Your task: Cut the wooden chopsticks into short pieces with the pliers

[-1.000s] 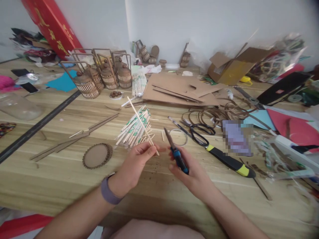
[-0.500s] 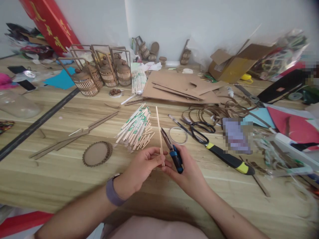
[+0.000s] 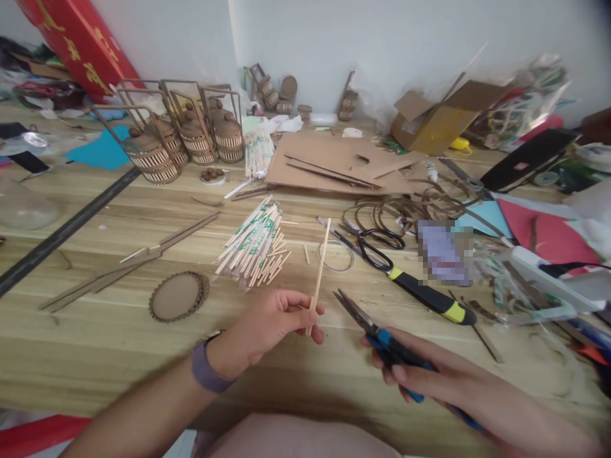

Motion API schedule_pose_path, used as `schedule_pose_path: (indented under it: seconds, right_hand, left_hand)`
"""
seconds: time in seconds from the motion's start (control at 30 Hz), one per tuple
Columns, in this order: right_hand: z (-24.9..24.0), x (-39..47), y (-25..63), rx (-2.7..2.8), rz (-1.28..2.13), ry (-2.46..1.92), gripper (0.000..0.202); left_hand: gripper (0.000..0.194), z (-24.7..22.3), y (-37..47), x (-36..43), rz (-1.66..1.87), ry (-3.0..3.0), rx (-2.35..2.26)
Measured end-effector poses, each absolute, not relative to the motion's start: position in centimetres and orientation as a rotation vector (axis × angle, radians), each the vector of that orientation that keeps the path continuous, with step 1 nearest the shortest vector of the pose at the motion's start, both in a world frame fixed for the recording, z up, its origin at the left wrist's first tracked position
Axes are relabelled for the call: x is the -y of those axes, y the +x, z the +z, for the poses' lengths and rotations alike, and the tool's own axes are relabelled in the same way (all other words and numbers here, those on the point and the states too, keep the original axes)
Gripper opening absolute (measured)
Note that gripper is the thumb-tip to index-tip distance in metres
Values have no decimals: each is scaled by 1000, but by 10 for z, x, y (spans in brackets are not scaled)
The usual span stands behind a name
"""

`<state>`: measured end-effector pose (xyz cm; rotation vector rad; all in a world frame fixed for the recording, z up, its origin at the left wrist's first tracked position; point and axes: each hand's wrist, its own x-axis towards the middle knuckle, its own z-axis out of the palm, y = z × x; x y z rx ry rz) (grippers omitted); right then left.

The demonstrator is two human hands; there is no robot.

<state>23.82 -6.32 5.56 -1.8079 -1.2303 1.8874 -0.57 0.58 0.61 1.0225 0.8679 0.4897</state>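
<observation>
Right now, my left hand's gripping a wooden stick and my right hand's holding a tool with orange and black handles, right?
The colour is off: in the head view, the tool in your right hand has blue and black handles. Your left hand does grip a wooden stick.

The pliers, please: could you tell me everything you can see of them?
The pliers have long, narrow, dark metal jaws, slightly parted, and blue and black handles that look plastic. The right hand grips the handles, partly hiding them. The tips point away and leftward, over the table, apart from the wooden stick.
</observation>
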Motion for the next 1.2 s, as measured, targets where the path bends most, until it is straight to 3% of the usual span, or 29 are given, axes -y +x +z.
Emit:
schedule_pose_path:
  seconds: [0.3, 0.63, 0.97, 1.2]
  right_hand:
    - [56, 59, 228, 1242, 2104, -1696, 43]
    - [54, 48, 217, 1229, 2149, -1641, 50]
    - [54, 41, 211, 1280, 2173, -1551, 28]
    - [54, 39, 211, 1327, 2180, -1508, 24]
  left_hand:
    - [25, 12, -3, -2, 320, 1037, -795]
    - [26, 1, -3, -2, 306, 1009, -718]
    - [21, -1, -1, -1, 307, 981, -660]
    - [21, -1, -1, -1, 305, 962, -648]
